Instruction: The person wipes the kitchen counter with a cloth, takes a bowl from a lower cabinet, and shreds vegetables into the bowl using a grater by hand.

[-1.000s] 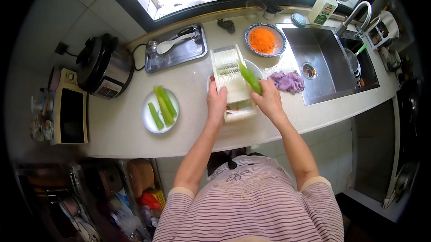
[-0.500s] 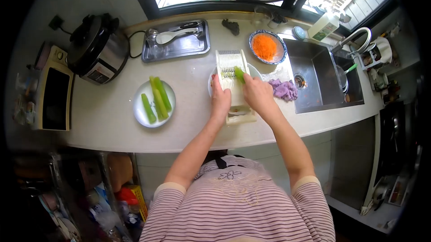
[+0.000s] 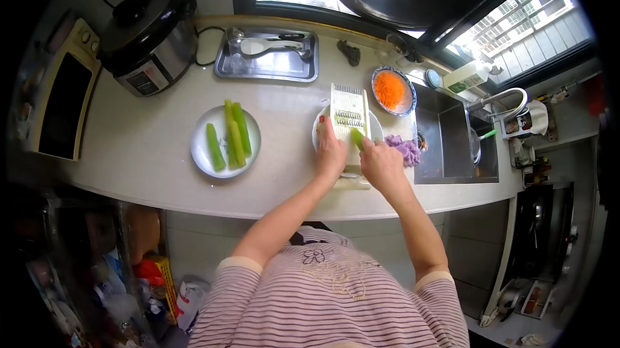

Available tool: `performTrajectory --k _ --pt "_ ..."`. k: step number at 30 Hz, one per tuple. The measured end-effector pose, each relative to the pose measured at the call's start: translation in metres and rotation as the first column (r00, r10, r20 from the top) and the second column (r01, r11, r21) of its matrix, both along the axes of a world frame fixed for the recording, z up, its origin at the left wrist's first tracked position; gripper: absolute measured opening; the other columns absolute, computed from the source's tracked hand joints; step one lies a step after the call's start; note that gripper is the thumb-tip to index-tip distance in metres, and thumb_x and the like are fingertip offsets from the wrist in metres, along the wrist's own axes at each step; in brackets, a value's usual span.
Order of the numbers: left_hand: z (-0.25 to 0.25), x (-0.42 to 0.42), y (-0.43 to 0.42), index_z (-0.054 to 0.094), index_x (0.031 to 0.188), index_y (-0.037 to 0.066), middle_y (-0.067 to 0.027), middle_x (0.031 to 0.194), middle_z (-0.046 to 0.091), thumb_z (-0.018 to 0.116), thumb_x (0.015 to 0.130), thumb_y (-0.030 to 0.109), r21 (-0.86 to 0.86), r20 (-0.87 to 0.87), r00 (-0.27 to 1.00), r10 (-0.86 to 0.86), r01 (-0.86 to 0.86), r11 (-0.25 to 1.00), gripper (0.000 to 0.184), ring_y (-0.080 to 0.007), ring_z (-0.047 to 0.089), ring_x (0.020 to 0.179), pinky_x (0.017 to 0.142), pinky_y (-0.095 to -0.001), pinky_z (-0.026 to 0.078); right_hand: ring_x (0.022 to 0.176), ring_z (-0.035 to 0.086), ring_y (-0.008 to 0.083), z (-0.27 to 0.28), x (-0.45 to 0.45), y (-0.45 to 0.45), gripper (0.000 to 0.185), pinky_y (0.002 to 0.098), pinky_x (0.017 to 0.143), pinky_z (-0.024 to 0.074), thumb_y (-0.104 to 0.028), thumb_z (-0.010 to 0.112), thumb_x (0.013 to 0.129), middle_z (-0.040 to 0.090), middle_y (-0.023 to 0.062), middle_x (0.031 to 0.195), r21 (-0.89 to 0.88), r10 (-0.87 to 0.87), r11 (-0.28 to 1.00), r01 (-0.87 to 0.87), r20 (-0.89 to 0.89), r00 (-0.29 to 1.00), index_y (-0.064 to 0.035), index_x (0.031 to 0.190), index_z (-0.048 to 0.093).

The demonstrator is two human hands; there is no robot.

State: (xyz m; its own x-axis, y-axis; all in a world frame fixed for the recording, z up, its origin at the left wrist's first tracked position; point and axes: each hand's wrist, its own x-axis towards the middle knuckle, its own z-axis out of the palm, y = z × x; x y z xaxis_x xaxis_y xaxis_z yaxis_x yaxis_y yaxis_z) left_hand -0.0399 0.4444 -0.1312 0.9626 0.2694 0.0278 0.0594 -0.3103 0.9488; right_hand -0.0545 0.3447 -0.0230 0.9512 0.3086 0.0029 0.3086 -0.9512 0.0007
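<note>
My left hand (image 3: 332, 153) is closed on the left edge of a cream-coloured grater (image 3: 349, 104), steadying it. The grater lies across a white bowl (image 3: 376, 127), most of which it hides. In my right hand (image 3: 382, 164) is a short green celery piece (image 3: 358, 138), pressed against the grater face just below the toothed blades. To the left, a white plate (image 3: 205, 120) bears several longer celery stalks (image 3: 237, 135). Beyond my right hand, shredded carrot (image 3: 389, 88) fills a blue-rimmed bowl (image 3: 410, 105).
A crumpled purple cloth (image 3: 404, 151) lies between the grater and the sink (image 3: 452, 147). A metal tray (image 3: 266, 73) with a white spoon (image 3: 258, 45) stands at the back. An electric cooker (image 3: 152, 44) and a microwave (image 3: 68, 89) occupy the left.
My right hand has slid the celery piece down the grater towards me, from beside the blades to below them. My left hand keeps its hold. The camera view has shifted and turned.
</note>
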Motion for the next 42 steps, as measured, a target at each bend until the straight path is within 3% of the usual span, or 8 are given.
performTrajectory --k 12,15,18,21,24,28,32,42 --pt "0.004 -0.003 0.004 0.024 0.135 -0.004 -0.03 0.127 0.041 0.041 0.082 0.003 0.013 -0.026 0.999 -0.044 0.044 0.999 0.056 -0.042 0.043 0.116 0.097 -0.0449 0.037 0.064 0.061 0.0369 -0.021 0.025 0.004 0.013 0.0465 0.058 0.0477 -0.015 0.053 0.079 0.061 0.0186 0.07 0.029 -0.065 0.998 0.063 0.063 0.996 -0.0064 0.087 0.059" --pt "-0.015 0.003 0.001 0.026 0.134 -0.003 -0.0301 0.128 0.04 0.041 0.082 0.002 0.095 0.122 0.993 0.005 -0.017 0.995 0.055 -0.0424 0.041 0.117 0.098 -0.0447 0.036 0.062 0.061 0.0359 -0.026 0.043 0.003 0.013 0.0457 0.056 0.0484 -0.016 0.053 0.079 0.061 0.0179 0.069 0.007 -0.05 0.999 0.05 0.053 0.997 -0.0071 0.087 0.059" --pt "0.003 0.0 0.002 0.027 0.134 -0.003 -0.0305 0.13 0.038 0.041 0.081 0.001 -0.029 -0.048 0.999 -0.012 0.011 1.0 0.055 -0.0424 0.038 0.121 0.1 -0.044 0.034 0.062 0.062 0.0344 -0.001 0.004 0.004 0.013 0.0452 0.054 0.0485 -0.017 0.054 0.079 0.062 0.0172 0.07 -0.037 -0.009 0.999 0.008 -0.027 1.0 -0.007 0.085 0.059" --pt "-0.01 0.001 0.001 0.028 0.134 -0.002 -0.03 0.13 0.039 0.042 0.08 0.001 -0.017 0.061 0.998 0.002 -0.001 1.0 0.056 -0.0424 0.039 0.12 0.1 -0.0438 0.035 0.061 0.062 0.0356 -0.024 0.015 0.006 0.014 0.0447 0.054 0.049 -0.017 0.056 0.077 0.062 0.0167 0.07 -0.025 -0.03 0.999 0.033 0.113 0.993 -0.0063 0.086 0.059" --pt "-0.018 0.004 0.003 0.03 0.134 -0.001 -0.0277 0.128 0.042 0.042 0.08 0.001 0.044 0.167 0.986 0.012 -0.019 0.999 0.055 -0.0408 0.042 0.117 0.098 -0.0433 0.037 0.064 0.061 0.0376 -0.027 0.048 0.007 0.017 0.044 0.057 0.0491 -0.015 0.056 0.075 0.061 0.0173 0.076 0.069 -0.054 0.996 0.048 0.094 0.994 -0.0067 0.089 0.06" --pt "0.017 -0.006 0.011 0.033 0.132 0.0 -0.0241 0.127 0.044 0.042 0.08 0.001 -0.271 -0.141 0.978 -0.157 0.114 0.956 0.053 -0.0375 0.044 0.116 0.096 -0.0415 0.037 0.07 0.059 0.0351 0.009 0.014 -0.006 0.021 0.0429 0.061 0.0482 -0.013 0.055 0.074 0.056 0.0172 0.086 0.007 -0.05 0.999 0.05 -0.016 0.999 -0.0104 0.095 0.061" --pt "-0.005 -0.014 -0.009 0.031 0.134 0.001 -0.0239 0.126 0.044 0.042 0.081 0.003 -0.111 -0.131 0.99 -0.046 0.031 0.993 0.053 -0.037 0.044 0.116 0.096 -0.0411 0.038 0.067 0.059 0.0324 0.008 -0.018 -0.018 0.023 0.0415 0.058 0.0478 -0.013 0.057 0.074 0.055 0.0154 0.084 0.074 0.021 0.997 -0.024 0.045 0.999 -0.0112 0.097 0.059" --pt "-0.003 -0.018 -0.012 0.028 0.135 0.0 -0.0259 0.123 0.045 0.044 0.081 0.001 -0.046 -0.057 0.998 -0.005 0.002 0.999 0.056 -0.0398 0.045 0.113 0.095 -0.0433 0.038 0.06 0.06 0.0324 -0.017 0.014 -0.011 0.021 0.0416 0.048 0.0462 -0.011 0.057 0.074 0.055 0.0153 0.081 0.098 -0.004 0.995 -0.007 0.113 0.994 -0.0105 0.094 0.06"
